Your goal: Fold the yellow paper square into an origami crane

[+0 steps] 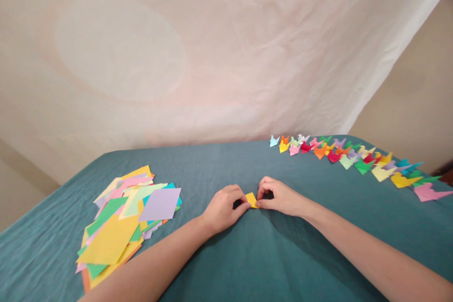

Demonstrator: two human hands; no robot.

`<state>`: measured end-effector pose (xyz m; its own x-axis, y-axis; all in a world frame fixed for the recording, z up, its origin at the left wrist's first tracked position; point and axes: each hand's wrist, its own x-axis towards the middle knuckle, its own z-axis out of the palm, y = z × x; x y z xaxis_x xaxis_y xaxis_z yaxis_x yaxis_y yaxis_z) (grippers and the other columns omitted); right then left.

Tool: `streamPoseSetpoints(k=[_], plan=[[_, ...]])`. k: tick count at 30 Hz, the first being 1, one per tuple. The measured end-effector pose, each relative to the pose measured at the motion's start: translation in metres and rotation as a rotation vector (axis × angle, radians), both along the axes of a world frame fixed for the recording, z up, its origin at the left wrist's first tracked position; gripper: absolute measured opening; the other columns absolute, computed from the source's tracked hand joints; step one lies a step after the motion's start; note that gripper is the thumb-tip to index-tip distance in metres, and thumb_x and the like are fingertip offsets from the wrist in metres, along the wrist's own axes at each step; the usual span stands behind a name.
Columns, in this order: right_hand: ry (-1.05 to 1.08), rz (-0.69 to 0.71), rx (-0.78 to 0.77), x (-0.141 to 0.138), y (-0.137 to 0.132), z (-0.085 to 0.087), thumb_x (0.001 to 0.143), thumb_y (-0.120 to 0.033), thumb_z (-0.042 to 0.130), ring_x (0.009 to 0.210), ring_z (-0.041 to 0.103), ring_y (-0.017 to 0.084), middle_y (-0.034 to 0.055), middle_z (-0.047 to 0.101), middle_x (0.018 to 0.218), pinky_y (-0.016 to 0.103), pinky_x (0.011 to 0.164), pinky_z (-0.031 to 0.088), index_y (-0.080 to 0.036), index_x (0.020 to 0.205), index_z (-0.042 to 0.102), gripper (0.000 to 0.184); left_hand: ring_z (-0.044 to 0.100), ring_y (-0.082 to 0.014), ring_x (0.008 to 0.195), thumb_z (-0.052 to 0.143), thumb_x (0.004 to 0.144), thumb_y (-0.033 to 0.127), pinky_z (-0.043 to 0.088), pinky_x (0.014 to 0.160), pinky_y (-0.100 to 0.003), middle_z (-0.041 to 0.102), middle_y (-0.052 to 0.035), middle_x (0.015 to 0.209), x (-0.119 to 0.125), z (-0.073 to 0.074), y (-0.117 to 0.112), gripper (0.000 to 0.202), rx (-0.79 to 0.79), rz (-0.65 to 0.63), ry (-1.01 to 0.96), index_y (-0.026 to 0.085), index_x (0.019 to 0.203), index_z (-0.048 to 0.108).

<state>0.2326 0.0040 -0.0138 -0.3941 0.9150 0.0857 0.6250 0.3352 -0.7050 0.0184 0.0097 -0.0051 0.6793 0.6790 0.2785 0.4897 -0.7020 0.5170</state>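
Observation:
A small folded piece of yellow paper (pixel 251 199) is held between my two hands, just above or on the teal tablecloth (pixel 233 255); I cannot tell which. My left hand (pixel 226 206) pinches its left edge between thumb and fingers. On the other side, my right hand (pixel 278 196) has thumb and curled fingertips closed on the right edge. Parts of the paper are hidden behind the fingertips, so its exact fold does not show.
Loose sheets of coloured paper (pixel 113 240) lie in a spread pile at the left, a lilac sheet (pixel 161 204) on top. Several folded paper birds (pixel 363 166) stand in rows along the right side. A pale cloth (pixel 219 56) hangs behind the table.

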Motion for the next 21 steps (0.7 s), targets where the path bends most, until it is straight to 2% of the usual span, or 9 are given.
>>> streamPoseSetpoints(k=[7,13,17,21], plan=[[0.035,-0.002,-0.005,0.0,-0.001,0.002,0.068,-0.025,0.068,0.075,0.055,0.014,0.002,0.056,0.084,0.026,0.069,0.043,-0.018,0.072,0.064,0.009,0.054,-0.0144,0.078,0.054,0.084,0.024,0.042,0.074,-0.025,0.058,-0.0019,0.079,0.0,0.002,-0.001,0.012,-0.003,-0.005,0.0,0.017,0.076,0.06],[0.11,0.021,0.04,-0.005,-0.011,0.007,0.077,-0.022,0.059,0.076,0.056,0.014,0.0021,0.059,0.083,0.027,0.071,0.043,-0.018,0.072,0.064,0.008,0.055,-0.0142,0.078,0.054,0.084,0.023,0.042,0.073,-0.024,0.058,-0.0018,0.079,0.0,0.002,-0.001,0.012,0.005,-0.001,0.004,0.017,0.076,0.06],[0.052,0.047,0.088,-0.008,-0.016,0.008,0.075,-0.024,0.064,0.081,0.057,0.015,0.0017,0.061,0.084,0.03,0.077,0.041,-0.02,0.073,0.066,0.005,0.054,-0.0141,0.078,0.053,0.084,0.022,0.042,0.073,-0.024,0.058,-0.0018,0.079,0.0,0.002,-0.001,0.012,0.009,0.0,0.007,0.017,0.076,0.059],[0.005,0.02,0.104,-0.009,-0.016,0.007,0.076,-0.025,0.064,0.08,0.057,0.016,0.0016,0.062,0.082,0.03,0.077,0.04,-0.02,0.071,0.066,0.008,0.054,-0.0142,0.078,0.052,0.084,0.022,0.042,0.073,-0.024,0.058,-0.0022,0.079,0.001,0.001,-0.001,0.013,0.012,0.007,0.004,0.017,0.075,0.059]])
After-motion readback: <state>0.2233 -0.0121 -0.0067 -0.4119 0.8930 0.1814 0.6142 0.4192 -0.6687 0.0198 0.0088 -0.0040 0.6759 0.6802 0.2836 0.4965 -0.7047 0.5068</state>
